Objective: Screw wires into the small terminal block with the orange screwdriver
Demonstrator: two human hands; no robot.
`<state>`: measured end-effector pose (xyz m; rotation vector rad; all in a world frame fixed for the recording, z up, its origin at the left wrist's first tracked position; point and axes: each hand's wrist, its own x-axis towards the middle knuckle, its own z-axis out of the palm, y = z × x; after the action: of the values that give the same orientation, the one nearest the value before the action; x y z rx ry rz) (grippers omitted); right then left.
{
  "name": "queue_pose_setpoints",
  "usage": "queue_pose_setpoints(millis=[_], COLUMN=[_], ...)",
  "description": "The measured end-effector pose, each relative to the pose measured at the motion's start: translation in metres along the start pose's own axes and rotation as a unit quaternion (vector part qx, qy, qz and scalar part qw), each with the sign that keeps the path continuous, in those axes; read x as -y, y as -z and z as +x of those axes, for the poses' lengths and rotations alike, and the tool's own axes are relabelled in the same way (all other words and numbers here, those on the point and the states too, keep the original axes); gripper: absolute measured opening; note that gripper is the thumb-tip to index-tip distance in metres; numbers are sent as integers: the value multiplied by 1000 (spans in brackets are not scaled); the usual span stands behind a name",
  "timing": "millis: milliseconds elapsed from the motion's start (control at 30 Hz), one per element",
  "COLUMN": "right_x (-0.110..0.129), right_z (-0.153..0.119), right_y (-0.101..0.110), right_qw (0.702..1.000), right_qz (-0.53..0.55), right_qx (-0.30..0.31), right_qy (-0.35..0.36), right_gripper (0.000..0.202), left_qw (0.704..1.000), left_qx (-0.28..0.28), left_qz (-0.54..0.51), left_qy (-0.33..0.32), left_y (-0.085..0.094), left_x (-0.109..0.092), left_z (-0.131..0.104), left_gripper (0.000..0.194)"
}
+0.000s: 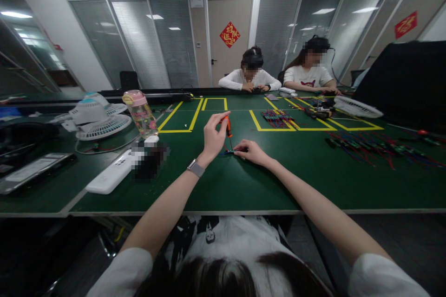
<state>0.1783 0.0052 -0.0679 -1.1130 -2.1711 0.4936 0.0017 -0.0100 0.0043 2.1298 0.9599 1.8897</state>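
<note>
My left hand is closed around the handle of an orange and black screwdriver, which stands nearly upright. The screwdriver's thin shaft points down at a small green circuit board lying on the green table. Whether the tip touches a screw is too small to tell. From the right, the fingertips of my right hand pinch the edge of this board. Thin wires stick out on its left side. A watch is on my left wrist.
Bundles of wired boards lie beyond my right hand, with a larger spread at the right. A bottle, white fans and a white power bank stand or lie at the left. Two people work across the table.
</note>
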Motion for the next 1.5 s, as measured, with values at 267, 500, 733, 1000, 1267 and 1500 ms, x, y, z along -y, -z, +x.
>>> queue_pose_setpoints(millis=[267, 500, 733, 1000, 1267, 1500], right_x=[-6, -3, -1, -2, -2, -3], right_z=[1, 1, 1, 0, 1, 1], right_y=[-3, -1, -1, -1, -1, -1], right_qw=[1000, 1000, 1000, 1000, 1000, 1000], right_qz=[-3, -4, -5, -1, 0, 2], right_qx=[-1, 1, 1, -1, -3, 1], right_qy=[-4, -3, -7, 4, -2, -4], right_gripper=[19, 19, 18, 20, 19, 19], left_qw=[1000, 1000, 999, 999, 999, 997], left_qx=[13, -13, 5, -22, 8, 31], left_qz=[-13, 2, -26, 13, -31, -50], left_qy=[16, 14, 27, 32, 41, 47], left_y=[0, -1, 0, 0, -1, -1], left_x=[4, 2, 5, 2, 3, 5], left_z=[2, 1, 2, 1, 1, 1], left_gripper=[27, 18, 27, 19, 25, 29])
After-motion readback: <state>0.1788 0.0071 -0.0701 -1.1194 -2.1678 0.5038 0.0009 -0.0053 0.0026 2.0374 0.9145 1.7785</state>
